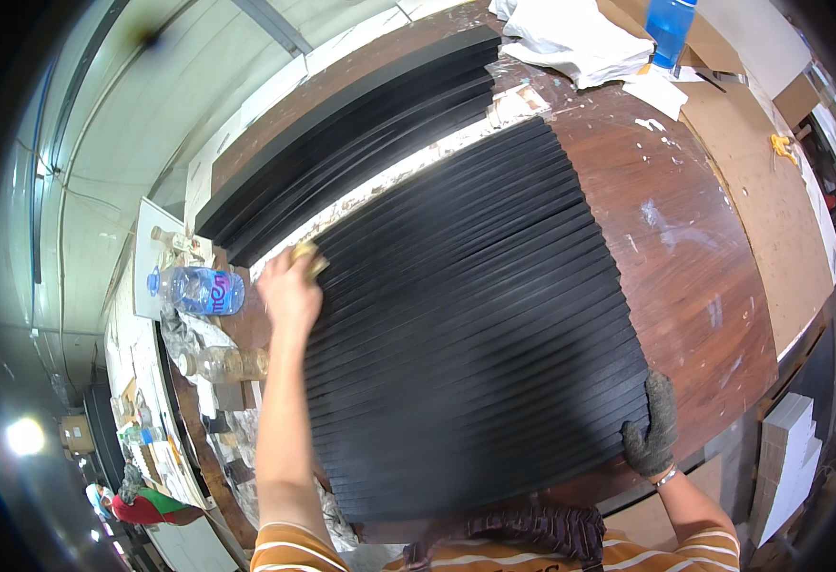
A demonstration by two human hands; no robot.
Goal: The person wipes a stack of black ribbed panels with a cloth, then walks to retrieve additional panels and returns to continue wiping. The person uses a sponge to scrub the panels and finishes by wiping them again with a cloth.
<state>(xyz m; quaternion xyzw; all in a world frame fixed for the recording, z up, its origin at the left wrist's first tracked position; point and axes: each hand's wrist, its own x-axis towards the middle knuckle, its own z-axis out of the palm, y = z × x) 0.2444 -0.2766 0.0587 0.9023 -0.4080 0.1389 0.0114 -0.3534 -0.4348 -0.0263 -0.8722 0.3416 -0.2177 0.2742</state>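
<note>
A wide array of black slats (456, 315) lies side by side on the brown table (671, 286), its surface ridged. My bare left hand (291, 291) is at the array's far left corner, closed on a small yellowish pad (309, 259) that looks like a sponge. The pad touches or hovers just over the slat ends; I cannot tell which. At the near right corner, my right hand (653, 429) wears a dark grey glove. It rests against the slat ends with fingers stretched along the edge and thumb apart.
Beyond a whitish strip (380, 181) lies a stack of black mouldings (361, 124). Left stand a large clear bottle (199, 290) and a smaller bottle (227, 363). White cloth (570, 43) and a blue bottle (669, 29) are at the far side. Cardboard (771, 219) borders the right.
</note>
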